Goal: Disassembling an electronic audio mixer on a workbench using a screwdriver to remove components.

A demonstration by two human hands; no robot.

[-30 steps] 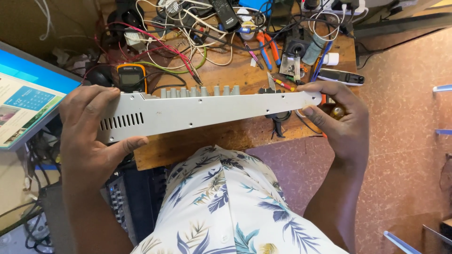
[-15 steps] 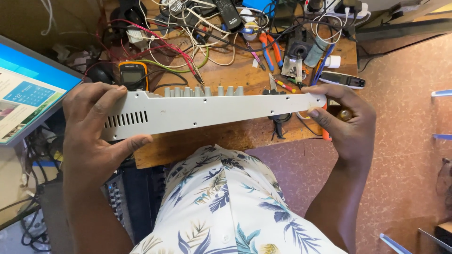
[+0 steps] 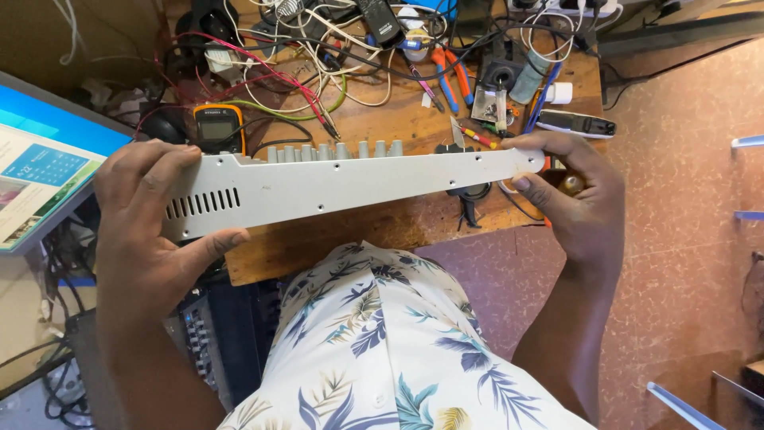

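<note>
The long grey metal panel [image 3: 334, 187] lies sideways. The left hand [image 3: 151, 231] grips its wide end. The right hand [image 3: 577, 199] pinches its thin end.

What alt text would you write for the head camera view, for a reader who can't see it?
Seen from above, a person holds a long grey metal panel with vent slots level between the left hand and right hand. Beneath it, a wooden workbench carries tangled wires, an orange multimeter and pliers; a laptop screen glows at left.

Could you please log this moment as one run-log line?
left hand: grips vented end of grey metal panel | right hand: pinches narrow end | panel: level above wooden workbench
</note>
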